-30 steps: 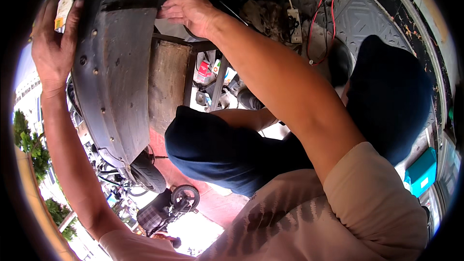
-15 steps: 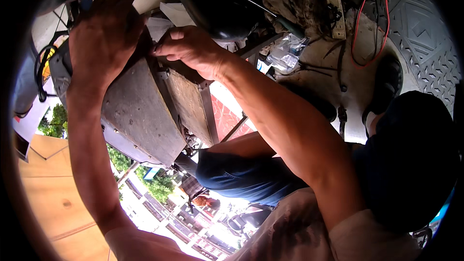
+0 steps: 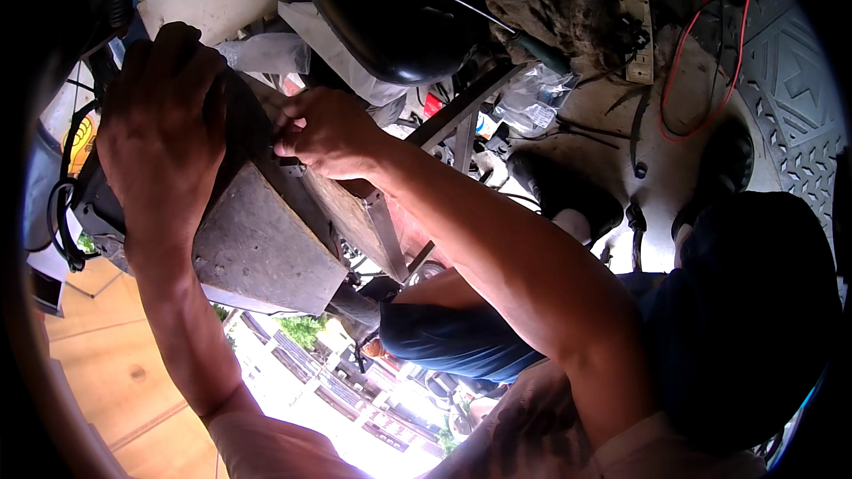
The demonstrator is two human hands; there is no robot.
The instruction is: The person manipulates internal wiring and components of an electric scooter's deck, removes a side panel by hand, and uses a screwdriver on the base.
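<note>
My left hand [image 3: 164, 129], back upward, curls over the dark upper edge of a worn grey panel [image 3: 266, 244]; its fingertips are hidden. To its right, thumb and fingers of my right hand [image 3: 328, 133] are pinched together over the narrow gap beside the panel. Whatever small thing they hold is too hidden to name. Between the hands runs a dark strip [image 3: 235, 129]. A scuffed brownish board [image 3: 355, 217] slants away under my right wrist, next to a metal frame bar [image 3: 470, 102].
A black padded seat [image 3: 382, 22] lies beyond my right hand, with a screwdriver [image 3: 537, 49] across it and dirty rags. Clear plastic bags [image 3: 537, 98], a power strip [image 3: 637, 35] and red cable [image 3: 674, 129] are on the right. Black cables [image 3: 67, 222] hang at left.
The view has shifted a little. My hands are farther apart, showing more of the dark strip between them. My right hand's fingers have drawn in closer together over the gap.
</note>
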